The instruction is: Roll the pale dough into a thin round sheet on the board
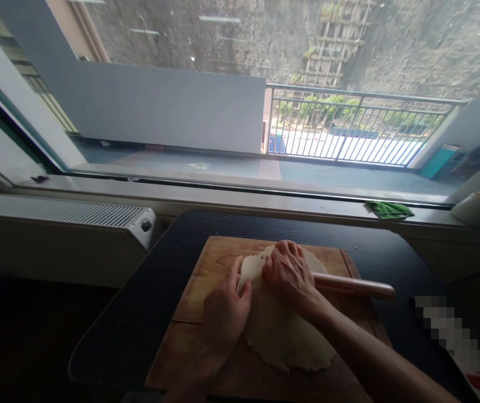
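Note:
A pale, flattened sheet of dough (282,336) with ragged edges lies on a wooden board (197,280). My right hand (290,271) is closed over a wooden rolling pin (357,284), whose far end sticks out to the right past the board; the hand hides its other end. At the dough's left edge rests my left hand (229,299), with thumb and fingers apart and nothing held between them.
The board is on a dark table (139,308) below a large window. A white radiator (139,229) stands at the left. On the sill lie a green cloth (390,210) and, at the far right, a pale rounded object (479,208). A blurred-out item is at the table's right edge.

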### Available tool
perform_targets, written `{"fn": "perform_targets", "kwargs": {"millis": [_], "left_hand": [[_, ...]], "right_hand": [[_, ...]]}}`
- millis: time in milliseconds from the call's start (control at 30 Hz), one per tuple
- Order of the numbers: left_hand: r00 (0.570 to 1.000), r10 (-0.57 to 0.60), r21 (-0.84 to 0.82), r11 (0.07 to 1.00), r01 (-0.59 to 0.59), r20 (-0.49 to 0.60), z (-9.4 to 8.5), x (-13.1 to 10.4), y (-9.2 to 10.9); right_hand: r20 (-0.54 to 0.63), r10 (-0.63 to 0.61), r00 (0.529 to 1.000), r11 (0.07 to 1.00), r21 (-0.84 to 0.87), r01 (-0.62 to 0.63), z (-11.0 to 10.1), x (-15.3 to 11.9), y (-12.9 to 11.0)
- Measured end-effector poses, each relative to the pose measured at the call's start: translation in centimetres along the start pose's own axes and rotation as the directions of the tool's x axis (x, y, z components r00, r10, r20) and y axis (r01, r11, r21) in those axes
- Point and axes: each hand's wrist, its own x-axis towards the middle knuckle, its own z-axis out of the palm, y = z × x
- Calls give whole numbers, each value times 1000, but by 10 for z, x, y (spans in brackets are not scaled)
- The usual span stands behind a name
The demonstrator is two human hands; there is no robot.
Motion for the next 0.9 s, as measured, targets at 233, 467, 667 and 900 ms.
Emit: {"fn": "perform_targets", "kwargs": {"millis": [233, 467, 667, 900], "left_hand": [[981, 179, 68, 982, -174, -78, 10, 2, -5], [975, 184, 8, 983, -185, -123, 15, 3, -12], [982, 134, -42, 989, -141, -136, 13, 2, -10], [980, 107, -54, 992, -118, -165, 14, 3, -7]], "right_hand": [[53, 119, 991, 993, 18, -121, 4, 22, -6], [57, -23, 998, 1000, 20, 22, 11, 17, -9], [226, 95, 970, 995, -1, -97, 12, 43, -1], [162, 36, 986, 999, 18, -40, 15, 44, -3]]}}
